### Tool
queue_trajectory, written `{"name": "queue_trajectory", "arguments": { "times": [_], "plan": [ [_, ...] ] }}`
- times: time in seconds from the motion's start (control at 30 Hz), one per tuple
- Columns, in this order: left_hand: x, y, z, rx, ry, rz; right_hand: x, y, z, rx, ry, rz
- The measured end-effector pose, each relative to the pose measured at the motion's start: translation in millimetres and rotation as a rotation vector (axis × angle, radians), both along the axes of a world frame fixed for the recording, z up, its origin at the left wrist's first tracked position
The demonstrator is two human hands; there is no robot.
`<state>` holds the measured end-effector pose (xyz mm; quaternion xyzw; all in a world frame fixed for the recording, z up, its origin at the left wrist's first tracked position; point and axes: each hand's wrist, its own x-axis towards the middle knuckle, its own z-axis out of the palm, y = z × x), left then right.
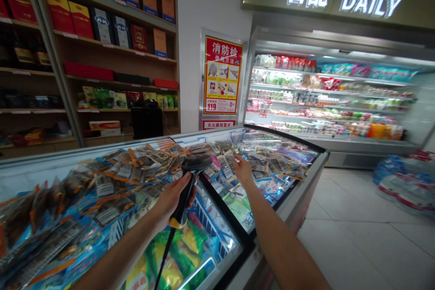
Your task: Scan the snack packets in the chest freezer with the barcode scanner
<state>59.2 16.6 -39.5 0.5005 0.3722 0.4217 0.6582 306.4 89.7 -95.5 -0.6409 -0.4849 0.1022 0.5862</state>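
Bare forearms [272,231], left hand [176,195] wrapping curved black scanner [196,163] — right hand [243,170] half-curled by glossy packets [225,164], hold unclear

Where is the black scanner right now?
In the head view, the black scanner is just left of centre, gripped in the left hand over the glass-topped case, to the left of the right hand.

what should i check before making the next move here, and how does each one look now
1. Left grip wrapped around the scanner handle: ok.
2. Right grip holding a packet: cannot tell; it is at the packets, contact unclear.
3. Packets separated: not ok, many overlap.
4. Scanner cable attached at the handle's base: ok.
5. Cable's far end connected: cannot tell, it leaves the picture.
6. Trigger pressed: cannot tell.
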Motion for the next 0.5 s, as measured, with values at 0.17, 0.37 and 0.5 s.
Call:
{"name": "queue_trajectory", "arguments": {
  "times": [0.17, 0.37, 0.5],
  "plan": [
    [-0.7, -4.9, 1.9, -0.027, 0.013, -0.115, 8.6, -1.7, -2.6, 0.014, 0.025, -0.060],
    [2.0, -6.3, 1.1, -0.086, -0.026, -0.161, 9.3, -0.2, -5.5, 0.028, 0.030, -0.081],
    [3.1, -4.1, -1.7, -0.120, -0.056, -0.179, 6.2, -0.5, -6.5, 0.038, 0.020, -0.076]
  ]
}}
